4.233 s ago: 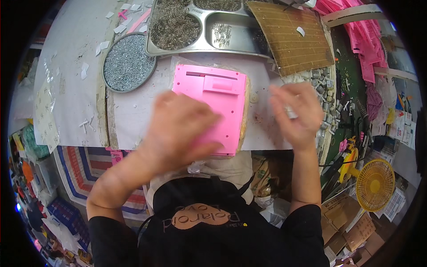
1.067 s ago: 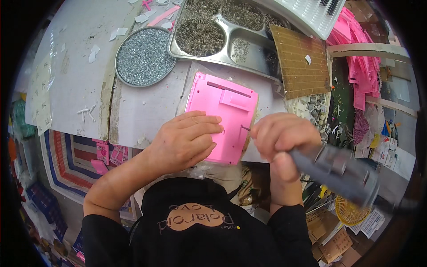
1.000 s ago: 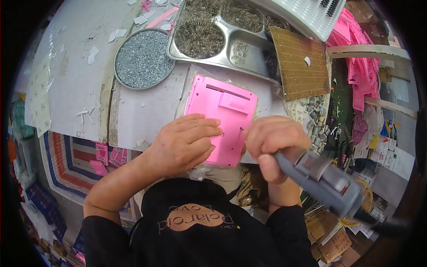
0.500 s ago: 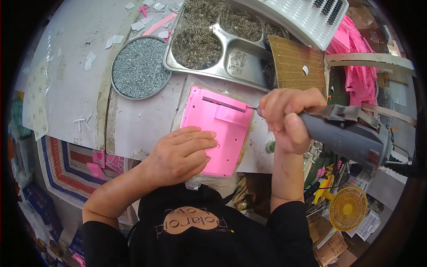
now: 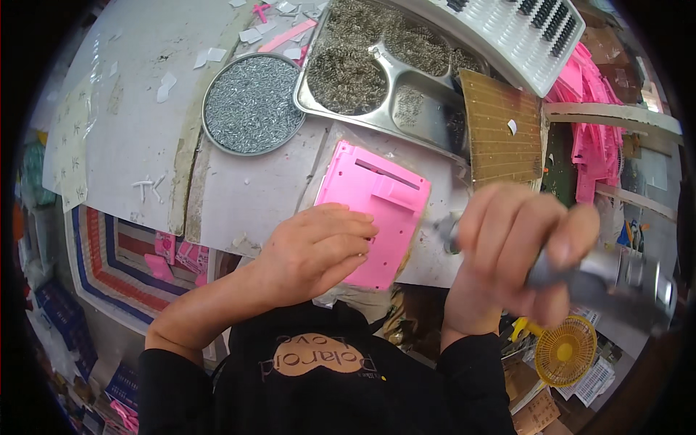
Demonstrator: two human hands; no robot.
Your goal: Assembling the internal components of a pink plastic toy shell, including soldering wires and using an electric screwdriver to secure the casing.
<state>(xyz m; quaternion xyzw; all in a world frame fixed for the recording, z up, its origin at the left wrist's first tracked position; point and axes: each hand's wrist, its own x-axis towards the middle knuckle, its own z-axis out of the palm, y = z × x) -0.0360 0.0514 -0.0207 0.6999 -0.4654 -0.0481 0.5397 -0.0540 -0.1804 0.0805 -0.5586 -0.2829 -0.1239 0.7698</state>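
Note:
A flat pink plastic panel (image 5: 388, 243) with small holes and a long slot lies on the bench in front of me. My left hand (image 5: 319, 243) rests on its left side, fingers stretched flat across the surface. My right hand (image 5: 515, 246) is wrapped round a grey electric screwdriver (image 5: 609, 286), held off to the right of the panel. The tool and that hand are blurred by motion. The driver's tip end points left toward the panel's right edge, apart from it.
Behind the panel stand a round dish of small silver screws (image 5: 254, 105) and a metal compartment tray (image 5: 348, 105) of springs. A brown ridged board (image 5: 504, 134), a white bumpy tray (image 5: 507, 36) and stacked pink parts (image 5: 594, 138) are at the right. A yellow fan (image 5: 565, 351) sits lower right.
My right hand has drawn the screwdriver away from the panel's upper right corner, down and to the right. The left hand stays on the panel. The whole view has shifted slightly.

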